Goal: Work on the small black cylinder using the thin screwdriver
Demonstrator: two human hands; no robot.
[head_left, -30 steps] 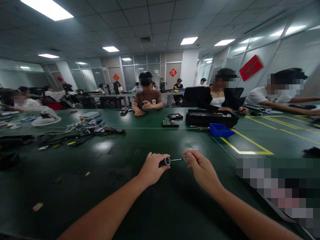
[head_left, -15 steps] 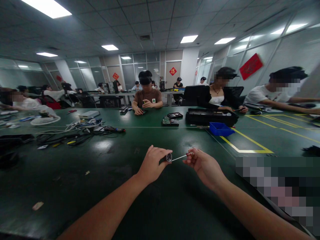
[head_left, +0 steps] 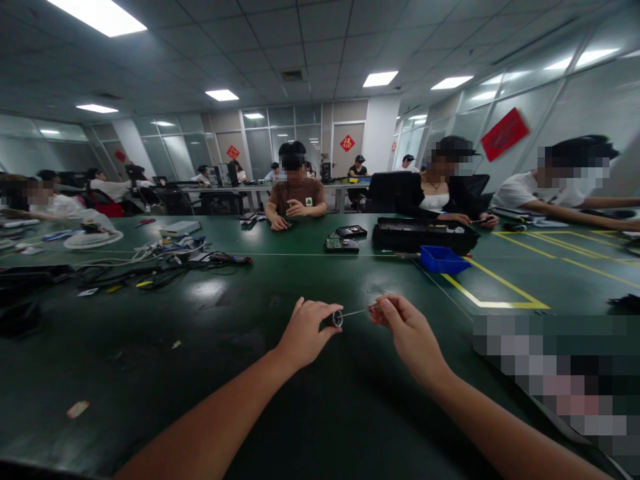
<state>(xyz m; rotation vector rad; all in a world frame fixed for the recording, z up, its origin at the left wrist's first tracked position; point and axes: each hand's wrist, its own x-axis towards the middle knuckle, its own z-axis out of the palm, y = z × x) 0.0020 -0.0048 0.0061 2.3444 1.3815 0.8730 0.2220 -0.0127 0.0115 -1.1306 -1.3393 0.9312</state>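
Pinched between the thumb and fingers of my left hand (head_left: 306,331) is a small round part (head_left: 337,319) with a pale rim and a dark inside. Its open face is turned toward me. My right hand (head_left: 409,333) is closed on a thin tool with a straight metal shaft (head_left: 354,313), the grip hidden by the fingers. The shaft points left and its tip meets the rim of the round part; whether it goes inside I cannot tell. Both hands are held above the green tabletop (head_left: 320,400).
Beyond my hands lie hard drives (head_left: 342,245), a long black housing (head_left: 425,235) and a blue bin (head_left: 444,259). Tangled cables (head_left: 185,263) and a white fan-like part (head_left: 93,239) are at left. Across the table a person (head_left: 296,193) handles a small item.
The tool's shaft has swung to a flatter angle, its tip shifting from the lower edge of the round part up along its right side. The round part has turned slightly.
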